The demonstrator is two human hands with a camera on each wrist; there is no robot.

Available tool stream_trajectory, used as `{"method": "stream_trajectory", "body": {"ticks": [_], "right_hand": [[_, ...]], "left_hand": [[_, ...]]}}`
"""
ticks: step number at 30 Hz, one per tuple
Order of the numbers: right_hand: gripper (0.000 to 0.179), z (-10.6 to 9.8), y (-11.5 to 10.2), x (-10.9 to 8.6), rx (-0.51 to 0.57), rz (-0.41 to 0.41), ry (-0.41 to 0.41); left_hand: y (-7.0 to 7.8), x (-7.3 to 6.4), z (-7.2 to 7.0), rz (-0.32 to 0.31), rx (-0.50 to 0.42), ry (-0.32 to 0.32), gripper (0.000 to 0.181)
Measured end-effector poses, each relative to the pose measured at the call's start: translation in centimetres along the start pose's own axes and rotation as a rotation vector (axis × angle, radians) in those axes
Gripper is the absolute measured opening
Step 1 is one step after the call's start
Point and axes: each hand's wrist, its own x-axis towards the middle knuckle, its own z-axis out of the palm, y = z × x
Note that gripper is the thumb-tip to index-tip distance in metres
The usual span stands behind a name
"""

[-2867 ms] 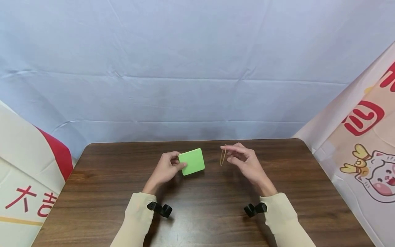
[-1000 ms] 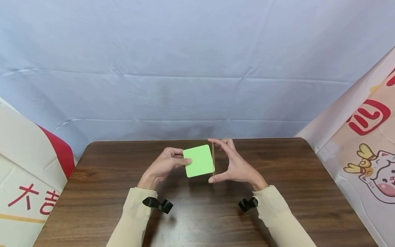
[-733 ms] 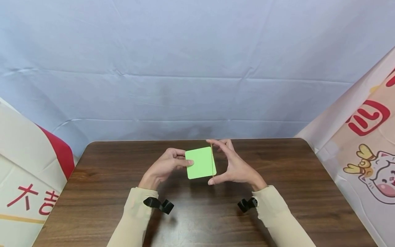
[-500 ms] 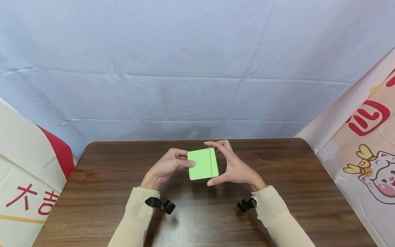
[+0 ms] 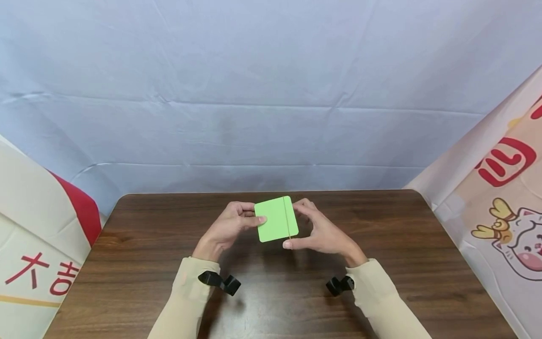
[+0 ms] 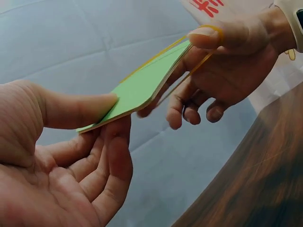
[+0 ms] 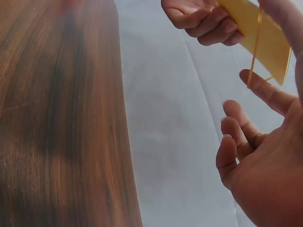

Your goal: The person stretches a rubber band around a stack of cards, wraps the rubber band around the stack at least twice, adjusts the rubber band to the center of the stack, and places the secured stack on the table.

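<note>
A thin stack of rounded square cards (image 5: 271,223), light green on its upper face, is held above the table. My left hand (image 5: 226,230) pinches its left edge, thumb on top and fingers beneath. In the right wrist view the back of the cards (image 7: 267,42) looks yellow. A yellow-orange rubber band (image 5: 286,216) crosses the green face near its right side. My right hand (image 5: 328,234) holds the band stretched between thumb and index finger; its other fingers are loosely bent. In the left wrist view the band (image 6: 201,64) loops over the right thumb, around the cards' far end.
Under both hands lies a dark wood-grain table (image 5: 271,301). A pale cloth (image 5: 254,117) hangs behind its far edge. Printed banners stand at the left (image 5: 42,245) and right (image 5: 499,197). Each wrist wears a small black camera, as on the left wrist (image 5: 230,285).
The hands have come together from apart. The band was widened and passed leftward over the cards' right end. Most recently the cards tilted slightly upward and the right index finger slipped behind them.
</note>
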Motion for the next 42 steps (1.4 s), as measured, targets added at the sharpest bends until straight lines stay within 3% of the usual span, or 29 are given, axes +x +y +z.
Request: {"method": "stream_trajectory", "body": {"ticks": [5,15,23,27,31,38,42], "right_hand": [[0.049,0.2,-0.2,-0.3,-0.021,-0.005,-0.002],[0.029,1.1,-0.5,-0.9,-0.036,-0.067,0.005],[0.019,1.3,-1.2,-1.5,-0.050,-0.237,0.046],[0.012,1.6,-1.7,-1.7,0.047,-0.331,0.051],[0.030,1.9,-2.0,-1.7,0.168,-0.409,0.049],[0.036,2.6,-2.7,-1.0,0.079,-0.549,0.145],[0.042,2.9,-3.1,-0.8,0.053,-0.596,0.162]], "left_hand": [[0.1,0.1,0.0,0.003,-0.065,0.071,0.029],[-0.2,0.4,0.1,-0.013,-0.179,0.189,0.029],[-0.2,0.5,0.0,-0.049,-0.276,0.302,0.027],[-0.2,0.7,-0.1,-0.068,-0.318,0.342,0.023],[-0.3,0.8,-0.2,-0.082,-0.367,0.378,0.016],[-0.2,0.7,0.0,-0.081,-0.491,0.423,0.010],[-0.1,0.6,-0.2,-0.080,-0.564,0.444,0.008]]}}
